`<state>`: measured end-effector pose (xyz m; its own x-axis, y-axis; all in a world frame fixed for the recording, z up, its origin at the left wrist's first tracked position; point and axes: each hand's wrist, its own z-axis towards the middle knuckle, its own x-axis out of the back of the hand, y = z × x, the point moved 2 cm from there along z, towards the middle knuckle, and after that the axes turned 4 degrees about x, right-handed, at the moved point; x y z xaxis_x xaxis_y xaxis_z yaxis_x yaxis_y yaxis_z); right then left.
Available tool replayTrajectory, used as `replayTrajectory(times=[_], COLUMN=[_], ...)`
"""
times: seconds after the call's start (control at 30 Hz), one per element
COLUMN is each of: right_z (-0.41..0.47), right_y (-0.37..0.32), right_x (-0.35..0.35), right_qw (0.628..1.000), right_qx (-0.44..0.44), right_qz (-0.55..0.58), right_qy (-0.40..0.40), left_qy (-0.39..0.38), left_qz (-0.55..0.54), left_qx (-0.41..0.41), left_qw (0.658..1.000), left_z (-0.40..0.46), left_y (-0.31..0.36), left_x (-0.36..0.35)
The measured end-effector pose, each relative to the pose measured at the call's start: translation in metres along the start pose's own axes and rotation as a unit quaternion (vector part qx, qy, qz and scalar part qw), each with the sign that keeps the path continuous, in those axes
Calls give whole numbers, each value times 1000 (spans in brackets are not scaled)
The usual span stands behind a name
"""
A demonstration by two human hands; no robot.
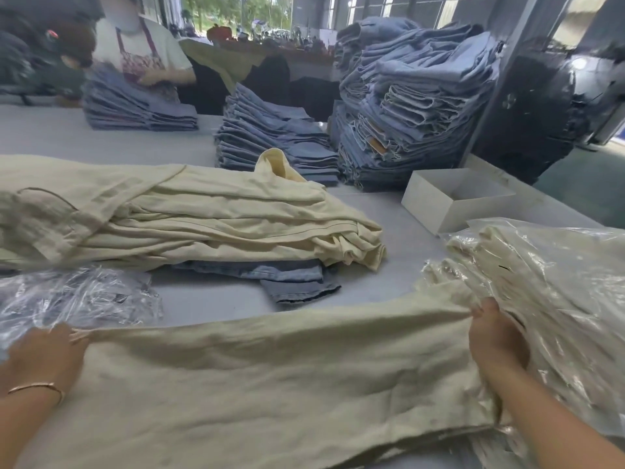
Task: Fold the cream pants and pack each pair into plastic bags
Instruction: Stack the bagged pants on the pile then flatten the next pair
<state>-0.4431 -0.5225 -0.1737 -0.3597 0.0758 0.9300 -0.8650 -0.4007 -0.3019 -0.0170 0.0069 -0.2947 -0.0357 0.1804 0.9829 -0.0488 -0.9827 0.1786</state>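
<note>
Now mid-fold: cream pants [270,377] spread flat on the table [399,231] — far edge pinched at both ends by left hand [44,357] and right hand [493,336]. Next, probably, folding over evenly, then bagging — plastic bags [74,299] just beside.
</note>
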Motion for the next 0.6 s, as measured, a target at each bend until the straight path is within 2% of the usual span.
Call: replayTrajectory(times=[0.07, 0.13, 0.2, 0.3, 0.37, 0.43, 0.47, 0.5, 0.57, 0.6], right_z=[0, -1, -3, -22, -48, -88, -112, -137, -187, -207], right_y=[-10, -28, -57, -122, -172, -221, -244, -264, -295, -305], right_x=[-1, 2, 11, 36, 53, 65, 68, 66, 57, 50], right_qw=[998, 992, 980, 940, 899, 847, 816, 781, 703, 671], right_qx=[-10, -16, 4, 35, 69, 120, 150, 178, 220, 233], right_qz=[31, 88, 163, 297, 370, 433, 463, 488, 509, 503], right_qy=[-45, -91, -116, -163, -225, -284, -312, -347, -446, -492], left_qy=[-4, 31, 34, -42, -108, -172, -212, -265, -378, -405], left_qz=[-15, -22, -64, -167, -321, -462, -521, -578, -696, -737], left_qx=[12, -56, -128, -152, -116, -33, 18, 68, 123, 128], left_qw=[1000, 998, 989, 973, 934, 870, 827, 769, 598, 525], left_z=[-23, -62, -104, -159, -183, -195, -196, -195, -190, -187], left_y=[15, 47, 73, 95, 100, 99, 96, 90, 77, 67], left_x=[9, 26, 34, 42, 46, 56, 60, 63, 70, 75])
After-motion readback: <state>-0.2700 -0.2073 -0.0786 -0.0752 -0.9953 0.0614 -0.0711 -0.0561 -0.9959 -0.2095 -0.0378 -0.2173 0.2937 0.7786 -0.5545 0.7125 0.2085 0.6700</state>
